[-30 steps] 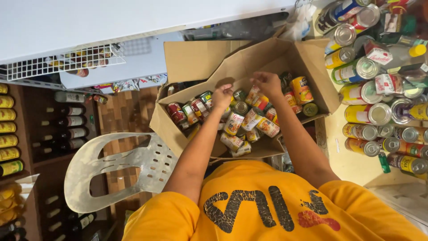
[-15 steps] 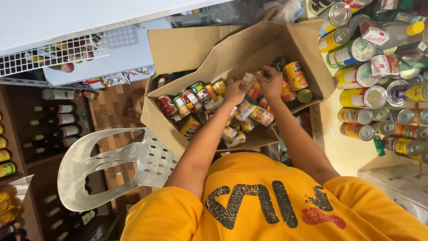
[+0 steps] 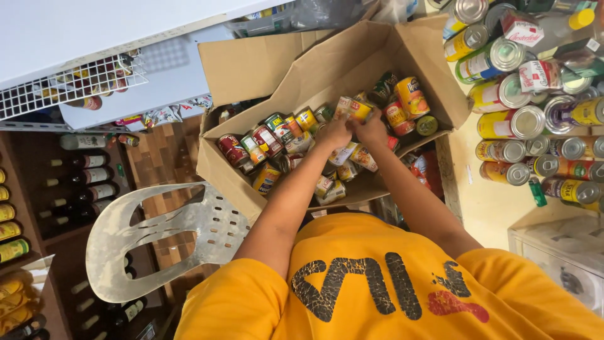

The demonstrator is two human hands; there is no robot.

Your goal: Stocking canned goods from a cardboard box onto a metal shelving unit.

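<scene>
An open cardboard box (image 3: 327,60) stands in front of me, filled with several tin cans with coloured labels. Both my hands reach into its middle. My left hand (image 3: 331,133) grips a small can with a pale label (image 3: 343,107). Right beside it, my right hand (image 3: 371,131) holds a yellow-labelled can (image 3: 361,109). The two held cans touch each other just above the loose cans. More cans, red (image 3: 230,147) and orange (image 3: 410,96), lie around the hands in the box.
A grey plastic chair (image 3: 157,236) stands at lower left under the box. Shelves of tins (image 3: 535,119) fill the right side. Bottles (image 3: 88,179) lie on dark shelves at left. A white wire basket (image 3: 69,88) hangs at upper left.
My hands have come together in the middle of the box and lifted two cans. The view has shifted slightly, with the box sitting a little higher and to the right.
</scene>
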